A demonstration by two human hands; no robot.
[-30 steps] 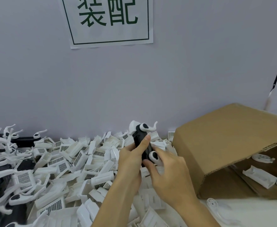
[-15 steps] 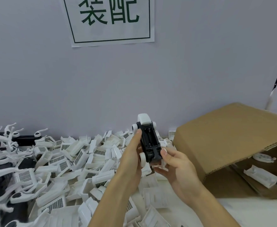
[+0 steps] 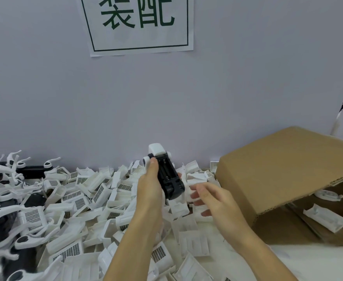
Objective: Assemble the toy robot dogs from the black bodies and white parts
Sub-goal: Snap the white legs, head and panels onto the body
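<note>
The left hand point(image 3: 149, 185) holds the black body point(image 3: 169, 178) above the heap of white parts point(image 3: 97, 201) on the counter, its fingers curled around it. The right hand point(image 3: 215, 201) is just beside the body, fingers spread loosely and holding nothing. A cardboard box point(image 3: 278, 169) lies at right.

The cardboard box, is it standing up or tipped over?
Tipped over. The box lies on its side, its opening facing right, with white parts lying on its inner wall.

The black body point(image 3: 169, 177) and white parts point(image 3: 97, 191) look smooth plastic (slightly glossy); the box point(image 3: 278, 165) is matt cardboard.
</note>
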